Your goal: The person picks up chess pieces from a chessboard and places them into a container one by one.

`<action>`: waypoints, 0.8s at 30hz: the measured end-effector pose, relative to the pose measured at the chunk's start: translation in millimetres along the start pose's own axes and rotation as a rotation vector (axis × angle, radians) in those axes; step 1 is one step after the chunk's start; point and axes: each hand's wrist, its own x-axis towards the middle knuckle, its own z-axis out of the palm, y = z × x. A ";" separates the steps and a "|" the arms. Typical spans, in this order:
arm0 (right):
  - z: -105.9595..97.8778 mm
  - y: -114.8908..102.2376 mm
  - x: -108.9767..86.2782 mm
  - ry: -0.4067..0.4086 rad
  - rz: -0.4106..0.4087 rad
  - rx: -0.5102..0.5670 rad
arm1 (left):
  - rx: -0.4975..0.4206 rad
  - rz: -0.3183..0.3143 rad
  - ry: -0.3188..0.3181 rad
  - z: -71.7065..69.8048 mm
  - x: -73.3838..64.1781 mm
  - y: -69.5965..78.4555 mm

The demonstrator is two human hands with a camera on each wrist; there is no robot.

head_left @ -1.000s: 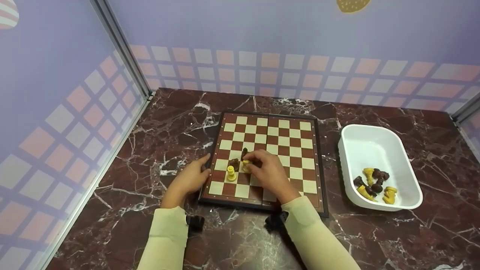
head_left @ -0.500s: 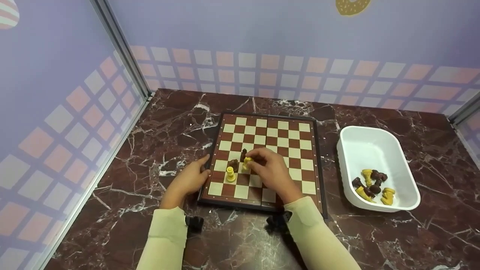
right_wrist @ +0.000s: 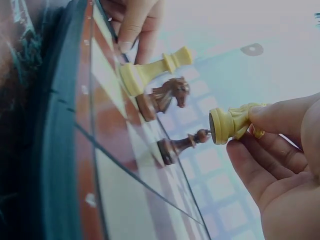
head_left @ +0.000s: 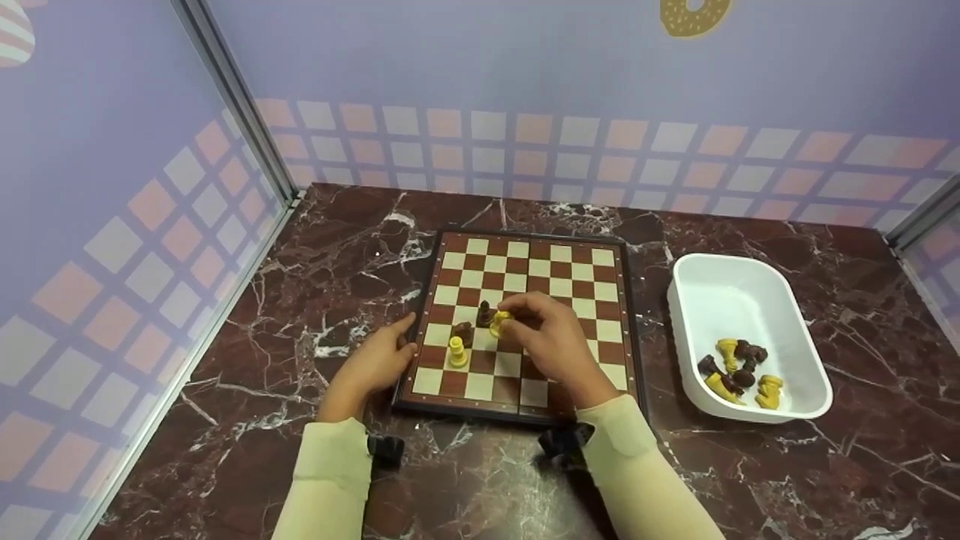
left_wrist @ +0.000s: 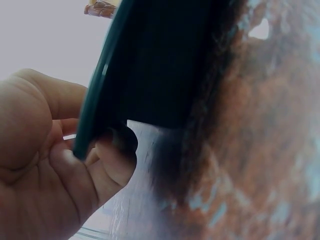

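My right hand (head_left: 551, 337) pinches a yellow chess knight (right_wrist: 229, 125) between thumb and fingers. Its base is raised off the chessboard (head_left: 577, 288), as the right wrist view shows. On the board's left half stand a yellow rook (head_left: 457, 352), a brown knight (head_left: 463, 332) and a dark pawn (head_left: 485, 313), all upright; the pawn is closest to the held knight. At the board's left edge is my left hand (head_left: 375, 364). In the left wrist view that hand's thumb and fingers (left_wrist: 75, 175) hold the dark rim from both sides.
A white tub (head_left: 739, 281) with several yellow and brown chess pieces (head_left: 726, 352) lying in it stands right of the board. The dark marbled table (head_left: 330, 262) is bounded by patterned walls (head_left: 495, 124) at the back and sides.
My right hand has lifted the yellow knight and drawn it slightly right, away from the brown pieces. The left hand stays at the board's edge. The head view has shifted a little.
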 end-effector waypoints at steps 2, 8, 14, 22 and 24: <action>-3.0 -1.2 -0.3 0.008 -0.003 0.001 | -0.001 0.002 0.001 -0.1 0.2 -0.2; -12.5 -4.6 -1.7 0.016 0.010 0.027 | -0.002 -0.007 -0.028 -1.0 -0.1 -1.0; -22.0 -15.1 -4.9 0.010 0.049 0.112 | 0.006 -0.002 -0.017 -0.5 0.2 -1.1; -39.3 -41.1 -12.7 0.042 0.028 0.073 | 0.008 -0.012 -0.016 0.6 1.2 -1.8; -42.8 -41.6 -12.6 0.057 0.024 0.076 | 0.003 -0.014 -0.017 0.2 0.9 -1.0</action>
